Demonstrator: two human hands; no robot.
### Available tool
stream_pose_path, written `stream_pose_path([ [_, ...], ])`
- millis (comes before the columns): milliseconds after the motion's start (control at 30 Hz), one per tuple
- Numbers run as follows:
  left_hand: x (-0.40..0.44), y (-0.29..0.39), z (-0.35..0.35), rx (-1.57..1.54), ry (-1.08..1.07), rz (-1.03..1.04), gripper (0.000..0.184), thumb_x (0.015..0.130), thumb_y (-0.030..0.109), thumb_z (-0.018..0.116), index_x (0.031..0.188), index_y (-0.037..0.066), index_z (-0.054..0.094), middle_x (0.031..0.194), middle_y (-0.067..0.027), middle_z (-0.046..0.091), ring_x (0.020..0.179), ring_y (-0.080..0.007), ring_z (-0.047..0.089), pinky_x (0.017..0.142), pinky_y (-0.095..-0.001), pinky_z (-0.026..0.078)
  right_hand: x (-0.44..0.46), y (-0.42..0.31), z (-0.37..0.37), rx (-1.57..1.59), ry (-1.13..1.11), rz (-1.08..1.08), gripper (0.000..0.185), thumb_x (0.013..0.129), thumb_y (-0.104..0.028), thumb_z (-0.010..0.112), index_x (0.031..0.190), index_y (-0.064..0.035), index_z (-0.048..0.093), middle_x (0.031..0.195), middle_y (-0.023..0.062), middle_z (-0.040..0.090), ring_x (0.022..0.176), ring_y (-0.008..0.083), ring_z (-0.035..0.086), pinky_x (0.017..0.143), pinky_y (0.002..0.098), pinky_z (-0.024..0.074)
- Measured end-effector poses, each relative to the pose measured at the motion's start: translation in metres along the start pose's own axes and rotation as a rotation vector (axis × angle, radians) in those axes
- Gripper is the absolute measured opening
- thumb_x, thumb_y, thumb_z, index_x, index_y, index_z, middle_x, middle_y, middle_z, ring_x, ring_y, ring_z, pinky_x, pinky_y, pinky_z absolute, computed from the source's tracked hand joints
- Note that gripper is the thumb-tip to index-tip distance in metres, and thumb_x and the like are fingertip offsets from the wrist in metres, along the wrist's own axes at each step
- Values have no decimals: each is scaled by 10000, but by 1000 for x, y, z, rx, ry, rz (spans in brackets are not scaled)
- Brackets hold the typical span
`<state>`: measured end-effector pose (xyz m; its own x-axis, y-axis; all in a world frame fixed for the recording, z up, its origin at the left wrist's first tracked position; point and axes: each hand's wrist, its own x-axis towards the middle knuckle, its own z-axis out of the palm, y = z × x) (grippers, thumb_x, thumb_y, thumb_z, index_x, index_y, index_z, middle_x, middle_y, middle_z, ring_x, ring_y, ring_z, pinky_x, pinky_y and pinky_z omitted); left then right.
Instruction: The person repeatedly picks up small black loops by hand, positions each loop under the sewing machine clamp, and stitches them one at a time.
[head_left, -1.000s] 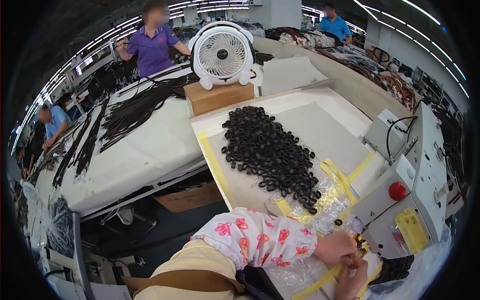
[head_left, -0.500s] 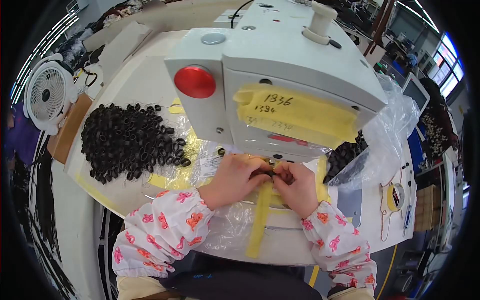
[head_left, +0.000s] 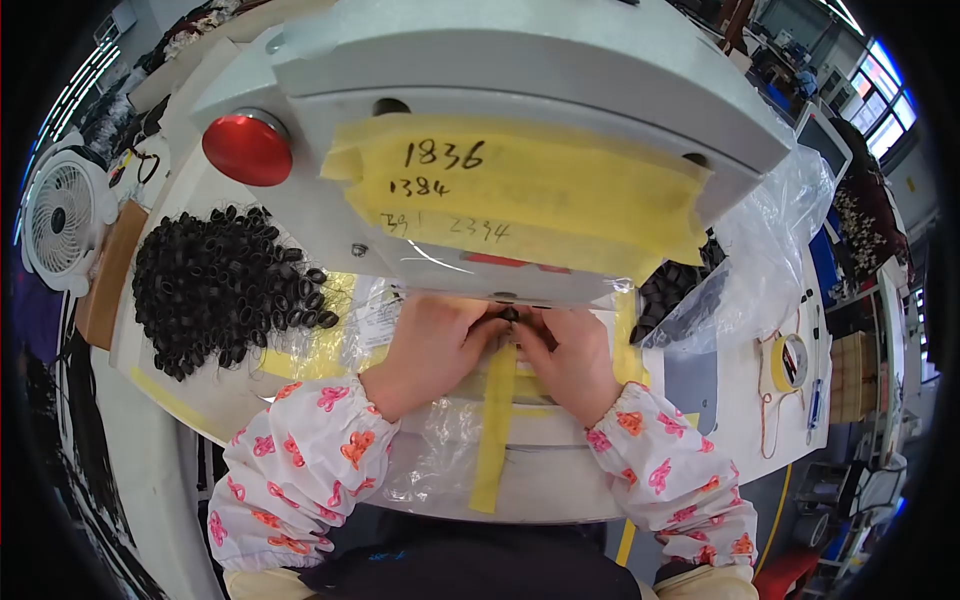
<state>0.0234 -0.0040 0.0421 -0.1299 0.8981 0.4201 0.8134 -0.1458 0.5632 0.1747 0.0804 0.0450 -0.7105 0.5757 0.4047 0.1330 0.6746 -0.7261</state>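
Note:
Under the front edge of the grey machine head (head_left: 540,60), my left hand (head_left: 430,345) and my right hand (head_left: 570,360) meet, fingers pinched on a small black loop (head_left: 510,314) between them. The machine's lower edge partly hides the fingertips. A strip of yellow tape (head_left: 493,430) runs down the table just below the loop. To the left lies a pile of black loops (head_left: 215,290). More black pieces (head_left: 670,295) sit right of the machine, partly under clear plastic (head_left: 745,260).
A red button (head_left: 247,148) and a yellow handwritten label (head_left: 520,190) are on the machine. A white fan (head_left: 65,215) stands far left by a cardboard box (head_left: 110,275). A tape roll (head_left: 789,362) and a blue pen (head_left: 815,405) lie at the right.
The view has swung right and moved closer to the machine. Both hands, apart from the pile, stay together at the machine, now with a black loop visible between the fingertips.

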Motion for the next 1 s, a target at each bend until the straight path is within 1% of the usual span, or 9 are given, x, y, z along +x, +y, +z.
stream_pose_path([
  [133, -1, 6, -1, -58, -33, -40, 200, 774, 164, 620, 954, 82, 651, 807, -124, 633, 750, -307, 596, 686, -399, 457, 1, 5, 0, 84, -15, -10, 246, 745, 75, 577, 982, 6, 571, 904, 165, 570, 754, 346, 587, 639, 376, 492],
  [400, -1, -2, 9, 133, 99, -57, 208, 780, 200, 630, 953, 85, 640, 849, -95, 638, 758, -304, 596, 670, -403, 455, 4, 11, 0, -56, -17, -11, 231, 743, 51, 600, 966, -5, 582, 911, 155, 573, 748, 340, 578, 630, 371, 484],
  [533, 2, 0, 8, 126, -6, -190, 208, 791, 216, 625, 956, 91, 640, 862, -93, 636, 772, -290, 596, 646, -399, 451, -9, -1, -4, -184, 31, -126, 234, 733, 17, 624, 964, -6, 592, 937, 129, 578, 797, 303, 578, 665, 361, 476],
  [600, 0, -6, 12, 204, 56, -48, 214, 761, 218, 634, 942, 106, 643, 818, -82, 629, 763, -274, 604, 619, -388, 456, -17, -7, -6, -387, -29, -243, 254, 725, -28, 632, 975, 3, 596, 990, 116, 582, 877, 267, 567, 728, 364, 457],
  [633, 0, -8, 11, 201, 58, -52, 214, 761, 218, 634, 942, 106, 643, 818, -82, 629, 763, -274, 604, 619, -388, 456, -18, -7, -6, -388, -34, -244, 254, 725, -28, 632, 975, 3, 596, 990, 116, 582, 877, 267, 567, 728, 364, 457],
  [700, -1, -11, 12, 454, 10, 157, 236, 714, 219, 644, 929, 122, 643, 810, -68, 622, 769, -250, 615, 614, -376, 466, -21, -4, -4, -483, -64, -280, 286, 721, -61, 622, 997, 14, 595, 1032, 122, 582, 927, 249, 552, 769, 383, 438],
  [833, -6, -15, 16, 438, -15, 96, 258, 684, 212, 644, 927, 128, 640, 845, -51, 622, 795, -238, 618, 622, -367, 475, -21, -10, -5, -538, -97, -264, 296, 734, -65, 606, 1017, 19, 594, 1053, 130, 580, 966, 251, 537, 790, 405, 428],
  [900, -7, -16, 15, 558, 4, 192, 248, 713, 197, 625, 950, 126, 633, 898, -44, 627, 827, -244, 620, 635, -372, 483, -21, -11, -4, -546, -94, -257, 310, 727, -70, 608, 1024, 18, 595, 1039, 122, 577, 985, 243, 525, 802, 396, 418],
  [1000, -3, -20, 19, 492, 74, 200, 242, 734, 185, 606, 967, 121, 625, 916, -40, 631, 854, -256, 622, 660, -376, 492, -23, -11, -3, -553, -120, -240, 330, 726, -77, 583, 1042, 20, 586, 1026, 120, 572, 1004, 248, 513, 817, 397, 404],
])
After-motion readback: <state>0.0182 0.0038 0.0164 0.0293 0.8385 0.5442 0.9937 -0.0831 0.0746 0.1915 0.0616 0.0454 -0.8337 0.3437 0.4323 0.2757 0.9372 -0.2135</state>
